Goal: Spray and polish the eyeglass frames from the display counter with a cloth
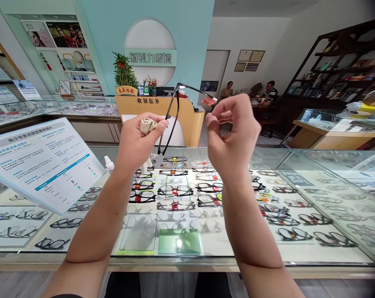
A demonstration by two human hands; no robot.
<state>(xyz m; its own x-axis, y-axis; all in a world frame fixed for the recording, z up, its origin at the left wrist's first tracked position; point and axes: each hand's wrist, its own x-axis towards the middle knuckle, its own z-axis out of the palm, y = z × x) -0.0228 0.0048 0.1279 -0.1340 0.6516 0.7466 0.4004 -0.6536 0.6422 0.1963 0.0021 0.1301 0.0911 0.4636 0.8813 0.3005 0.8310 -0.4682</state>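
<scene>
My left hand (137,138) is closed on a pair of black-framed eyeglasses (172,108), its thumb and fingers at the dark temples, which hang downward. A crumpled beige cleaning cloth (148,125) is tucked in the same hand, and a loose end hangs below it. A lens with a red sticker (209,100) points toward my right hand (233,132). That hand is raised just right of the frame, fingers curled and thumb near the index fingertip. Whether it touches the glasses or pinches anything cannot be made out.
Below my hands, a glass display counter (206,260) holds rows of eyeglasses. On the left stands a tilted printed sign (47,165), beside a small white bottle (109,163). A wooden cashier desk (190,124) is ahead. Two people sit at the back right.
</scene>
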